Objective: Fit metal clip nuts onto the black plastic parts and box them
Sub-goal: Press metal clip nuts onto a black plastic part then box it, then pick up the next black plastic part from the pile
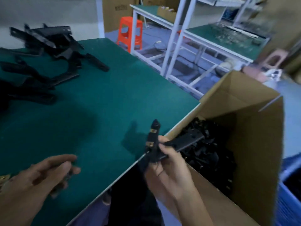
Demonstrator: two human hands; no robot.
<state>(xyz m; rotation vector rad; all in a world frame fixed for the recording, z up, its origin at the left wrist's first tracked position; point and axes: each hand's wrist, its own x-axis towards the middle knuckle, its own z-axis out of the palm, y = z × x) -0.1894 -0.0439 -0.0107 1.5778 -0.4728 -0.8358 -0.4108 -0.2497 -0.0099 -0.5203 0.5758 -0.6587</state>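
My right hand (169, 168) grips a black plastic part (184, 141) at the table's right edge; one arm of the part points up with two brass clip nuts (150, 144) on it, the other reaches over the open cardboard box (254, 144). Several black parts (210, 154) lie inside the box. My left hand (47, 175) hovers over the green table (101, 101) at the lower left, fingers loosely curled, blurred; whether it holds anything I cannot tell. A pile of black parts (44, 51) lies at the table's far left.
Brass clip nuts (4, 178) show at the left edge beside my left wrist. A blue crate (290, 198) stands right of the box. Behind the table are white-framed workbenches (179, 39), an orange stool (130, 33) and cardboard cartons.
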